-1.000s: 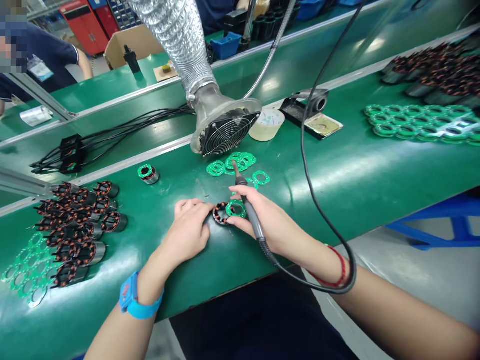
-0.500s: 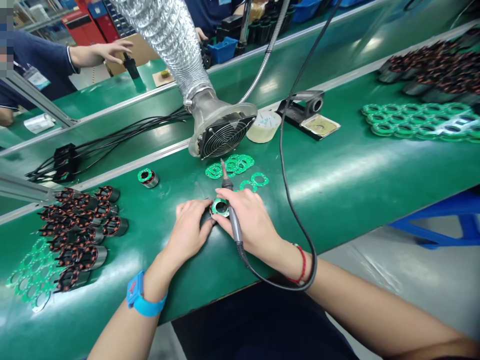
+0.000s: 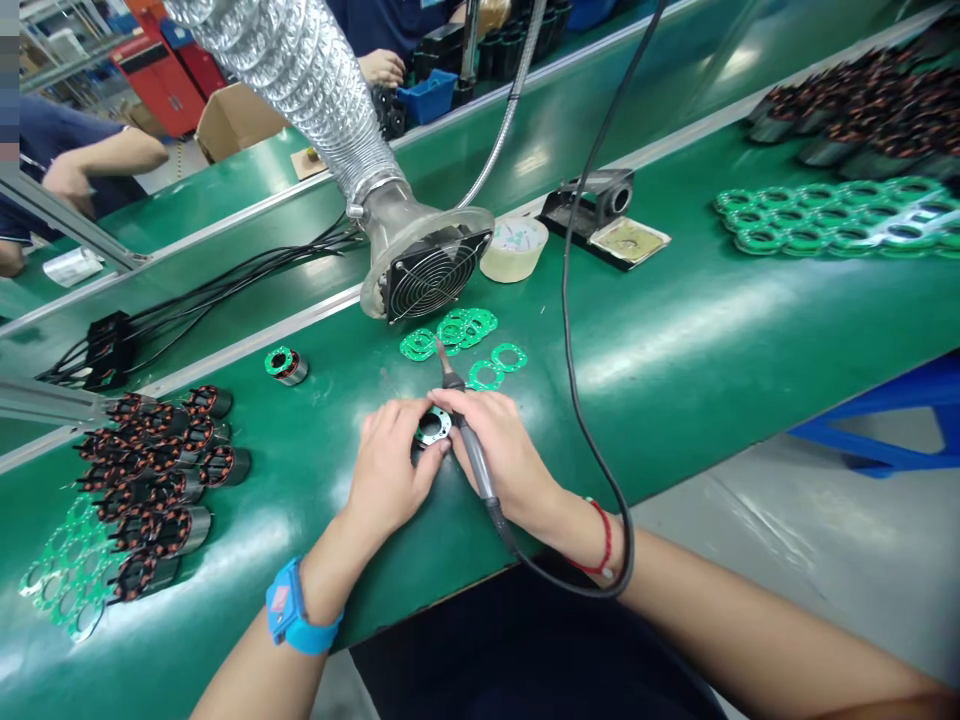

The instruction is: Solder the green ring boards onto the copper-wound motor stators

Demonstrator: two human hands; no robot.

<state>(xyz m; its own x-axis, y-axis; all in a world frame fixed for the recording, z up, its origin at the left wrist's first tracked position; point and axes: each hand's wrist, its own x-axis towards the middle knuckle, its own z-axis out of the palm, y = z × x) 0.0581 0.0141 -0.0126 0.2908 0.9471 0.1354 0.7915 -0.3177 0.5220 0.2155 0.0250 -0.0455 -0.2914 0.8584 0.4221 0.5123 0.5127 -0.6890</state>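
Your left hand (image 3: 390,470) closes its fingers on the wound stator (image 3: 433,428), which stands on the table (image 3: 675,330) between both hands. Your right hand (image 3: 504,455) touches the stator's other side and grips the soldering iron (image 3: 471,450), tip pointing away from you. Just beyond the hands lie loose green rings (image 3: 457,328), then the fan hood (image 3: 427,265). Well out from your left hand sits a heap of coils (image 3: 157,460).
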